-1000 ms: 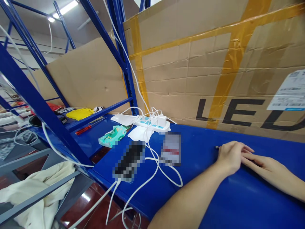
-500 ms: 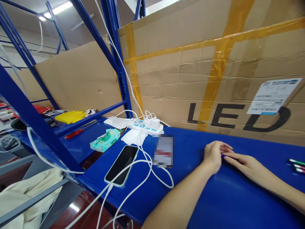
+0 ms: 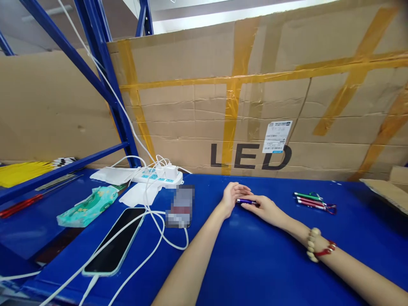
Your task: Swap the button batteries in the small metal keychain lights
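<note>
My right hand (image 3: 266, 209) rests on the blue tabletop with its thumb and fingers around a slim purple metallic pen-shaped tube (image 3: 247, 201) with silver bands. The tube lies nearly level, its left end pointing at my left palm. My left hand (image 3: 232, 197) stands on its edge just left of the tube, fingers loosely curved and apart. Whether the left palm touches the tube's end I cannot tell. To the right lie several similar slim tubes in green (image 3: 307, 196) and red-pink (image 3: 312, 204), with small clips at their ends.
A white power strip (image 3: 174, 182) with chargers and cables stands at the back left. Nearby lie a black-screened phone (image 3: 116, 244), a second, blurred phone (image 3: 182, 206) and a teal tissue pack (image 3: 91, 206). A taped cardboard sheet (image 3: 191, 123) walls the back; an open carton (image 3: 387, 189) sits right.
My view has swung right, so the tubes on the right and the carton show more fully. Both hands stay together around the purple tube, which is now more visible.
</note>
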### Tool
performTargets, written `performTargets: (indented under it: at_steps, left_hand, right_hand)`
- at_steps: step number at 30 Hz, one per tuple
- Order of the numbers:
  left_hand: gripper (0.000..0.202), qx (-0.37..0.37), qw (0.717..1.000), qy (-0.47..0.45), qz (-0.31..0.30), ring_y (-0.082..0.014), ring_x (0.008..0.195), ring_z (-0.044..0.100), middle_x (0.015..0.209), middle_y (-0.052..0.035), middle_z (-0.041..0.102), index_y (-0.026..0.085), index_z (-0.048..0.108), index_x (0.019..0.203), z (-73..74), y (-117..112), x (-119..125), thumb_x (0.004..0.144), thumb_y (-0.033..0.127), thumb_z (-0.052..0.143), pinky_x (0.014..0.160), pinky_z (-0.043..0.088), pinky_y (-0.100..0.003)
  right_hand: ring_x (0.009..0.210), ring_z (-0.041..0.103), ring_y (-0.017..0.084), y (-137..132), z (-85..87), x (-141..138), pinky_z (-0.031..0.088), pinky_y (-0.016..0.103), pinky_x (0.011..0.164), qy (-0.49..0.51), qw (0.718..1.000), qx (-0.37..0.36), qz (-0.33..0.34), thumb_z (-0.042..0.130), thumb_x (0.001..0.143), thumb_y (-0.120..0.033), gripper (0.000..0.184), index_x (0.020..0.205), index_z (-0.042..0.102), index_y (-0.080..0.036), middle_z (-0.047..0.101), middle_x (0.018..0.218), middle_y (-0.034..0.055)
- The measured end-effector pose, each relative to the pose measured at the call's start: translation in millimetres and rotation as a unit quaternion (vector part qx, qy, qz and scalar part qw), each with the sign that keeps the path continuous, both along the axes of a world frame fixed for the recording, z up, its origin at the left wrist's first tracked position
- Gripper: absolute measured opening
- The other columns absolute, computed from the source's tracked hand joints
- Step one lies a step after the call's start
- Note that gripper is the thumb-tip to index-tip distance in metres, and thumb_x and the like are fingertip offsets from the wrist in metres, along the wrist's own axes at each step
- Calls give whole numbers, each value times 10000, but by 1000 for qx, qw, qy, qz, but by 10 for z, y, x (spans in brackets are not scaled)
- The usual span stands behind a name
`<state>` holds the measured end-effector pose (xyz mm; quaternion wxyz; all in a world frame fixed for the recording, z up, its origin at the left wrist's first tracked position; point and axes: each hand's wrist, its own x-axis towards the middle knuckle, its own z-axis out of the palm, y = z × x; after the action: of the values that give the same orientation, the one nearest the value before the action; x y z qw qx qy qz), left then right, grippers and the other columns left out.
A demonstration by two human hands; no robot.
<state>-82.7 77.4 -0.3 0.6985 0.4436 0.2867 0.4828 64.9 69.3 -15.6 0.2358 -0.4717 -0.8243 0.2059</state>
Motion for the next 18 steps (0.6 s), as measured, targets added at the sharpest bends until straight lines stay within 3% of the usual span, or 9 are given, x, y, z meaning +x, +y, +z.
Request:
performTargets:
  at_steps: [7,18]
  left_hand:
    - [371,-7,998,7,-66,-227,814,591,768,-98,663,122,618,728,-4,71,-109,687,419,400,810,400,-300]
    - [344,20,998,53,-38,-189,745,570,708,-65,637,129,629,660,-4,58,-91,702,357,374,775,393,-265]
  right_hand:
    - [900,625,231,-21,46,-6,459,341,787,-11,1000,18,19,459,808,-488,343,1047,647,-328,686,1015,-9]
    - [771,630,212,-62,59,-44,457,290,649,3,1000,20,-4,419,827,-501,390,989,675,-256,707,904,13]
